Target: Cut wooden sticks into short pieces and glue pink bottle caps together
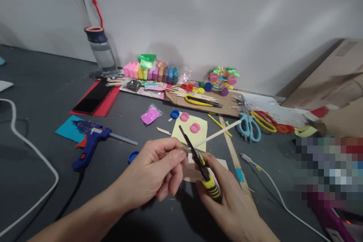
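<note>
Between its thumb and fingers my left hand [160, 168] pinches one end of a thin wooden stick [218, 134]. The stick slants up to the right, toward the light-blue scissors. My right hand [227, 193] is wrapped round pliers [208, 183] with yellow-and-black handles and long dark jaws. Those jaws cross the stick just beside my left fingertips; whether they grip it I cannot tell. Beyond the hands lies a yellow paper square [200, 119] with pink bottle caps [194, 127] on it. A pale card [191, 174] is partly hidden beneath the hands.
At left lie a blue glue gun [92, 141] with its cord, a phone [95, 96] on red paper, and a water bottle [103, 55]. Clay packs [159, 73], a yellow cutter knife [201, 101] and scissors [249, 126] line the back. A white cable [272, 179] runs at right.
</note>
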